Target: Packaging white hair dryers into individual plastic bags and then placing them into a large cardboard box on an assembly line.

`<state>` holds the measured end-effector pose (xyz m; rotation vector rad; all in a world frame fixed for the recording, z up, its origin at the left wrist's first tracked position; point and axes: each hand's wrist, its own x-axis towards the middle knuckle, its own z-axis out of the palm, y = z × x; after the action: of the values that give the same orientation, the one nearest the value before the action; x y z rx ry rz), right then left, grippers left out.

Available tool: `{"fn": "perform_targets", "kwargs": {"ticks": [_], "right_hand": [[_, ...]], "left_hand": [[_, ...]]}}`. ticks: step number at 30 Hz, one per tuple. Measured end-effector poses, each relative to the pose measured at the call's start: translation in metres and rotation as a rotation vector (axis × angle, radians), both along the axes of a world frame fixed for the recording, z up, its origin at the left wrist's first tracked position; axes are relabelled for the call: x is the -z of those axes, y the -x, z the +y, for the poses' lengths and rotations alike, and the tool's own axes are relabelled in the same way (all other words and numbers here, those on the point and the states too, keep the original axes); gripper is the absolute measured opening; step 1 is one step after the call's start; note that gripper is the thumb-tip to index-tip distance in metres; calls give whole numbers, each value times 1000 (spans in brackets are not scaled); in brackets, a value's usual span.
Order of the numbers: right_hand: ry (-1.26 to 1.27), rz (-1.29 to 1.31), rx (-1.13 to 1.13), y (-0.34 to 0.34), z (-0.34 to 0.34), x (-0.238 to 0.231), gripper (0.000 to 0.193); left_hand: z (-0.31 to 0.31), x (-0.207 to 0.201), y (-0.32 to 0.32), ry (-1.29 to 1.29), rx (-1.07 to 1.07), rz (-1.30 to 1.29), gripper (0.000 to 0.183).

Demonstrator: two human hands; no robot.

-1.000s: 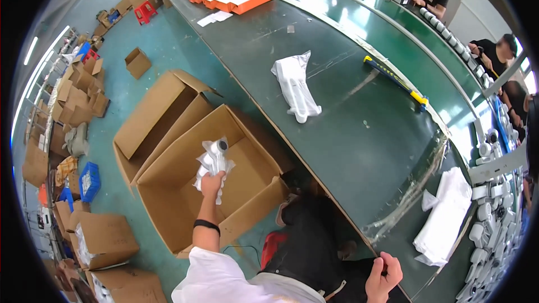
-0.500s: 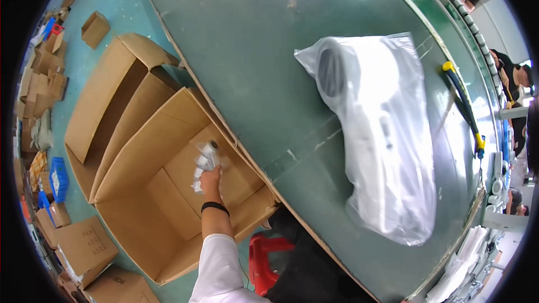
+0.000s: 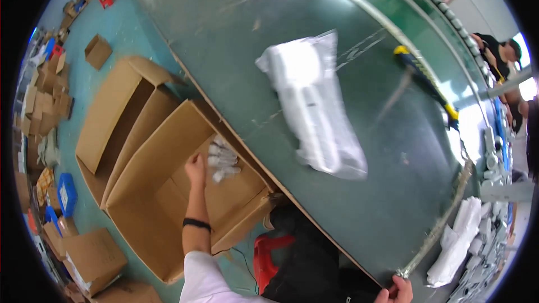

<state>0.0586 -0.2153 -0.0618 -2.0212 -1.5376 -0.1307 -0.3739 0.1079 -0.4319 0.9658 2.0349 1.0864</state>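
Observation:
Inside the large open cardboard box (image 3: 151,202), my left hand (image 3: 195,168) is closed with its fingers curled, and nothing shows in it. Just right of it, on the box bottom, lie several white parts in clear plastic (image 3: 222,160), apart from the fingers. My right hand (image 3: 396,290) is at the table's near edge, partly cut off by the picture's lower rim. Its thumb and fingertips are apart, close to the end of the worn edge strip (image 3: 432,235). A white long part in a clear plastic bag (image 3: 314,106) lies on the green table (image 3: 252,78).
A yellow and black tool (image 3: 426,81) lies toward the table's far side. White wrapped parts (image 3: 457,241) are at the right. A red stool (image 3: 266,264) stands under the table edge. More boxes (image 3: 92,252) fill the left floor. People (image 3: 497,56) are across the table.
My left hand has let go of the plastic-wrapped white parts and drawn left of them. My right hand has come into view at the lower edge. The whole view has shifted.

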Motion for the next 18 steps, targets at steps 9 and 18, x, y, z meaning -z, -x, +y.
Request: {"fn": "perform_targets", "kwargs": {"ticks": [9,18], "right_hand": [[-150,99,9,-11,-17,6,16],[-315,231,-97,-8,-26,5,10]], "left_hand": [[-27,-392,-181,-630,518,-14,54],[-8,-402,-256,-102,610,503,98]]}}
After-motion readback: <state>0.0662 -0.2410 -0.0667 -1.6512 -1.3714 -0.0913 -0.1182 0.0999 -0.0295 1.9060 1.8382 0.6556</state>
